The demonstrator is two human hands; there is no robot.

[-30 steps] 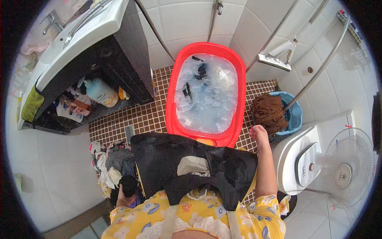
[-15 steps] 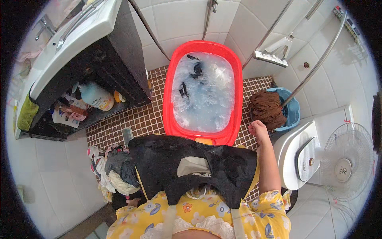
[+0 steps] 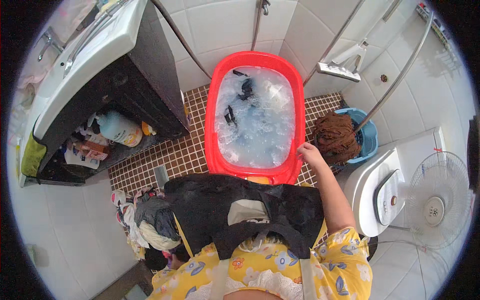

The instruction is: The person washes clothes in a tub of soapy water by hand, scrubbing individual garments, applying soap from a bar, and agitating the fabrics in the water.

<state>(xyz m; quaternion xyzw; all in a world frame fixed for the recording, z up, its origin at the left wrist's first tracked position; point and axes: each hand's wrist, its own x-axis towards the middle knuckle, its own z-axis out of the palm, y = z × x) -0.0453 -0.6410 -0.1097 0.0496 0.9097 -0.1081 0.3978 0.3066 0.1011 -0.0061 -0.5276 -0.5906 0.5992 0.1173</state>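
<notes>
A red plastic tub (image 3: 212,155) stands in front of me, filled with cloudy, sudsy water (image 3: 260,140). Dark cloth (image 3: 246,89) pokes up through the foam. At the tub's near right rim is my right hand (image 3: 310,154), its fingers loosely bent and holding nothing I can see; whether it touches the rim is unclear. My left hand (image 3: 175,261) barely shows low on the left, beside a heap of clothes (image 3: 152,220); its fingers are hidden. A black apron (image 3: 200,205) spreads over my lap.
Brown cloth (image 3: 336,137) fills part of a blue basket (image 3: 369,135) to the right of the tub. Nearer stand a white toilet (image 3: 365,205) and a fan (image 3: 434,210). On the left, bottles (image 3: 120,129) sit under a washbasin (image 3: 117,37). A hose (image 3: 180,37) hangs behind.
My right hand has moved left, from beside the brown cloth to the tub's rim. My left hand has slipped further out of sight by the clothes heap.
</notes>
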